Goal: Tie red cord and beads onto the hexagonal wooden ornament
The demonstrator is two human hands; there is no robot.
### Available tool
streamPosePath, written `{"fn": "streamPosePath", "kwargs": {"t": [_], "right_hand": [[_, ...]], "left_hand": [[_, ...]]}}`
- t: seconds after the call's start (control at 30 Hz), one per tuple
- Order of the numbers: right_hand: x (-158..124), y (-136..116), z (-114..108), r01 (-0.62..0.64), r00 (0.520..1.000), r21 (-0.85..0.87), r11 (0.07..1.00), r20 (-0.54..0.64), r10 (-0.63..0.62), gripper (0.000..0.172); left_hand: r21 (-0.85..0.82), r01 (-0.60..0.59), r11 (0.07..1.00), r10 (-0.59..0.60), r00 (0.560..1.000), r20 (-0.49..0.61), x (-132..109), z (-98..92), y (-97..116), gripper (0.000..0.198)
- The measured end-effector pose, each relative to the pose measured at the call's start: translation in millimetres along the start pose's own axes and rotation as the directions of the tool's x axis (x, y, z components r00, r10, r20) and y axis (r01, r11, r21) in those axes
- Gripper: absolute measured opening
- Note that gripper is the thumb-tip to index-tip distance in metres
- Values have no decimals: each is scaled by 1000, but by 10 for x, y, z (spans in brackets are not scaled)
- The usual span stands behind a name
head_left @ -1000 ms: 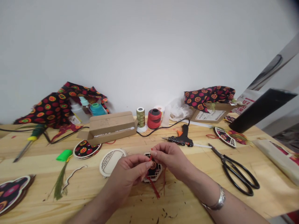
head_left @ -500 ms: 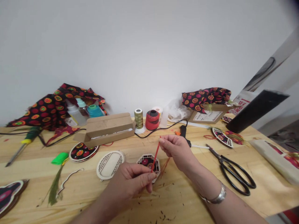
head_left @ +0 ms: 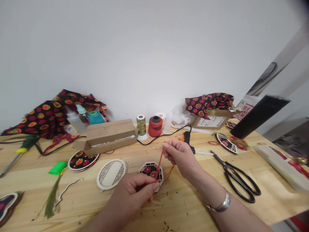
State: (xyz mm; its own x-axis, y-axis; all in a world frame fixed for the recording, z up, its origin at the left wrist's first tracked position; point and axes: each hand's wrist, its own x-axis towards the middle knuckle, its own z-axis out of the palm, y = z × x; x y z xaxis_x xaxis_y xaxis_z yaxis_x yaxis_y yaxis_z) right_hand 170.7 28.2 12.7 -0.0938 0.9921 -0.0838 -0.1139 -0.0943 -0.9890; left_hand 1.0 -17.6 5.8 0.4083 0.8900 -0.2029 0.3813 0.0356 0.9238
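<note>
My left hand (head_left: 135, 190) is closed in a pinch on the lower end of a red cord (head_left: 159, 163), beside a small octagonal wooden lattice ornament (head_left: 149, 169) backed with patterned fabric that lies on the wooden table (head_left: 183, 206). My right hand (head_left: 178, 156) pinches the cord's upper end, holding it taut and slanted above the ornament. A silver bracelet sits on my right wrist. Thin red threads trail below my right hand.
Black scissors (head_left: 238, 175) lie right of my hands; a black glue gun (head_left: 188, 140) sits behind my right hand. A round wooden lattice frame (head_left: 111, 169), a fabric disc (head_left: 82, 159), a cardboard box (head_left: 108, 135), thread spools (head_left: 154, 126), a green tassel (head_left: 55, 180) and patterned cloth (head_left: 50, 112) surround them.
My hands were together over the ornament; now my right hand has drawn the red cord up and away, stretching it taut, while my left hand dropped lower by the ornament.
</note>
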Motion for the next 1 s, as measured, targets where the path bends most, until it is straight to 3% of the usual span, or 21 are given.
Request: {"fn": "streamPosePath", "kwargs": {"t": [0.6,0.9,1.0], "right_hand": [[-24,26,5,-42,986,258,965,166,-2,24],[-22,12,-10,-121,979,328,937,193,59,29],[-31,4,-4,-134,979,329,935,188,74,29]], "left_hand": [[207,-171,963,177,984,-13,15,30,-29,30],[190,-101,977,96,995,34,-10,46,-3,32],[138,-89,986,74,991,108,-37,38,-6,30]]}}
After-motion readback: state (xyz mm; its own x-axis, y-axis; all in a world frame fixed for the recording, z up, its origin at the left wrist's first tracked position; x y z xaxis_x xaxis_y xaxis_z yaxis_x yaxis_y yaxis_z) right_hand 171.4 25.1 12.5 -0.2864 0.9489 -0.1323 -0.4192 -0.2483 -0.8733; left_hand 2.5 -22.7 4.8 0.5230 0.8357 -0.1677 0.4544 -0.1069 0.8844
